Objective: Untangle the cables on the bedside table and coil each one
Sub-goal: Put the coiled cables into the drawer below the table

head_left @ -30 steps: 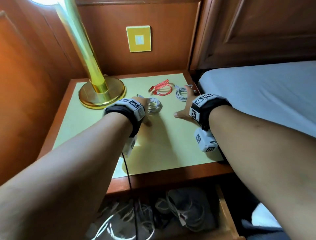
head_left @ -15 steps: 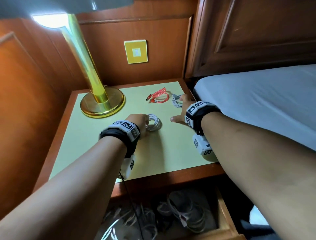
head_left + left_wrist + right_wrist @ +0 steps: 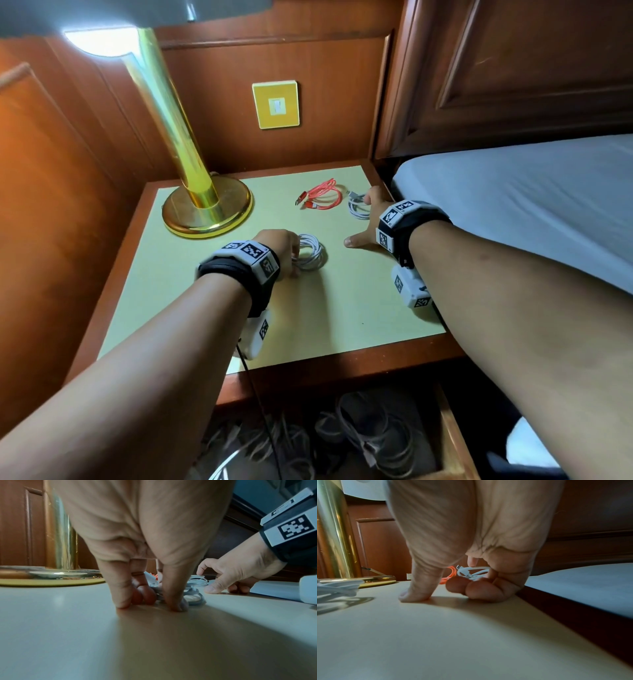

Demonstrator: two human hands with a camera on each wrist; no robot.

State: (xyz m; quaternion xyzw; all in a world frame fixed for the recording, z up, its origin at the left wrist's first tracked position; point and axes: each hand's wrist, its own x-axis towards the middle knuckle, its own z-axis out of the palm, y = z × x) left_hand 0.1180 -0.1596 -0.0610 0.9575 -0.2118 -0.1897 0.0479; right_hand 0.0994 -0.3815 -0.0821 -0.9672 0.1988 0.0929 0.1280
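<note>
2 white coils: left fingers [image 3: 120,588] grip 1 [image 3: 310,255], right fingers [image 3: 481,589] curl by another [image 3: 358,209].

Head view looks down; wrist views skim the shared bedside table [image 3: 342,308] closely.

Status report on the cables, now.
Left hand grips near white coil. Right hand rests on bedside table, fingers curled at far white coil. Red cable coiled, untouched. Nothing in the way.
</note>
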